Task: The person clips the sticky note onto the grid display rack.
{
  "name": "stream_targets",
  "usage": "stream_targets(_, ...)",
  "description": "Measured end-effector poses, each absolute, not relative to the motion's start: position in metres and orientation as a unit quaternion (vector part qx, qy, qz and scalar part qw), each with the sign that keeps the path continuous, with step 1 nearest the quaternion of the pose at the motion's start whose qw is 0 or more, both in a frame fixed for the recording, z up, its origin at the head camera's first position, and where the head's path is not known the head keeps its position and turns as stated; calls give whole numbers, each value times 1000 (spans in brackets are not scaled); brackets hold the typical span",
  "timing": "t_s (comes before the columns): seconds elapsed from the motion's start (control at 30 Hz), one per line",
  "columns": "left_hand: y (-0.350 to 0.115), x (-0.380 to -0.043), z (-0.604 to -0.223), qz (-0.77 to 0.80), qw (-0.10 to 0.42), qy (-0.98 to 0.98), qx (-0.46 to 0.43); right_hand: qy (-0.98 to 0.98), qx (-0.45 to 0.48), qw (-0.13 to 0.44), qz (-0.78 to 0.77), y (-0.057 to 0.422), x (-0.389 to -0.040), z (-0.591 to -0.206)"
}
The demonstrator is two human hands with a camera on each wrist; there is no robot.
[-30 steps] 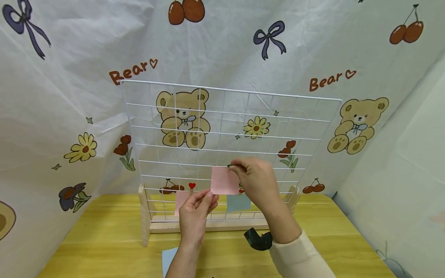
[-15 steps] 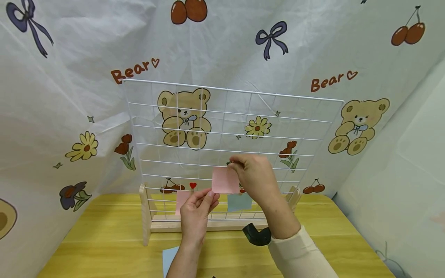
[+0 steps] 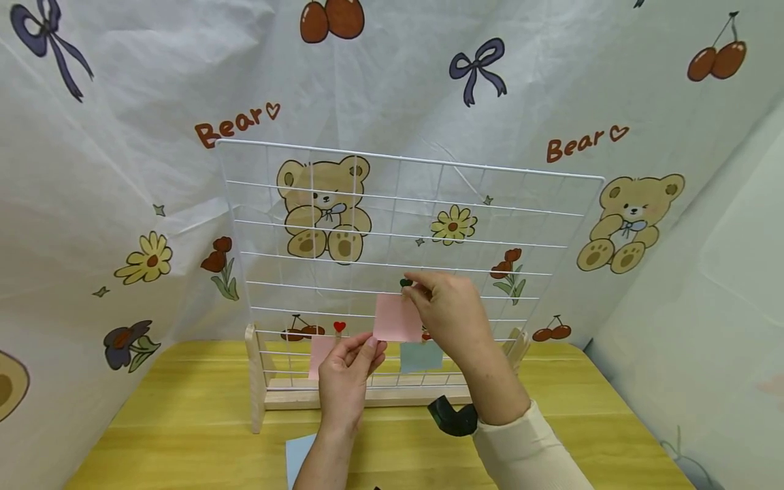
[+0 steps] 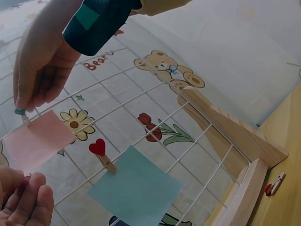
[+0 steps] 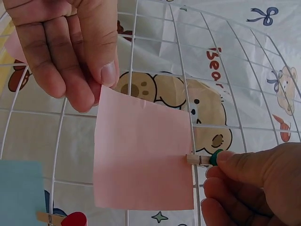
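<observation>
A square pink sticky note (image 3: pixel 397 318) lies against the white wire grid panel (image 3: pixel 343 291). My left hand (image 3: pixel 346 374) pinches its lower left corner between thumb and fingers. At its top edge, my right hand (image 3: pixel 452 309) pinches a small wooden clothespin (image 5: pixel 199 160) by its green end (image 5: pixel 216 157); in the right wrist view the clothespin's tip overlaps the note's edge at a grid wire. Lower on the grid, a blue note (image 4: pixel 136 188) hangs from a clothespin with a red heart (image 4: pixel 98 147). Another pink note (image 3: pixel 320 355) hangs at left, partly behind my left hand.
The grid stands in a wooden base (image 3: pixel 294 401) on a yellow wood-grain table (image 3: pixel 184 415). A blue paper (image 3: pixel 299 454) lies in front, partly under my left forearm. One loose clothespin (image 4: pixel 277 183) lies beside the base. A bear-print cloth (image 3: pixel 392 82) hangs behind.
The right fingers have shifted slightly at the clothespin, and more of its green end shows above the note. The left hand keeps its pinch on the note's corner.
</observation>
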State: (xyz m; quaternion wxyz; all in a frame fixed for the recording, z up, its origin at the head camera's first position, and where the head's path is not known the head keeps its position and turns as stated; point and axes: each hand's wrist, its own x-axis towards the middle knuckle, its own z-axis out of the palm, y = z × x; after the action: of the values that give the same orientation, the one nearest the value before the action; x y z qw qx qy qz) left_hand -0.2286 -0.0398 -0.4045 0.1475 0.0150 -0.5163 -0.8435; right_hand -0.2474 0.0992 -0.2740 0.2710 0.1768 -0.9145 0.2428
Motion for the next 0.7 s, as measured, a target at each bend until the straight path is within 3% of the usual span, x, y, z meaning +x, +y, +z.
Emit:
stream_targets(0.37, -43, -228, -405, -814, 163, -557, 23, -911, 157, 265, 274, 104, -243, -276)
stream_targets(0.7, -45, -224, -403, -798, 184, -573, 25, -899, 173, 293, 277, 109, -243, -282)
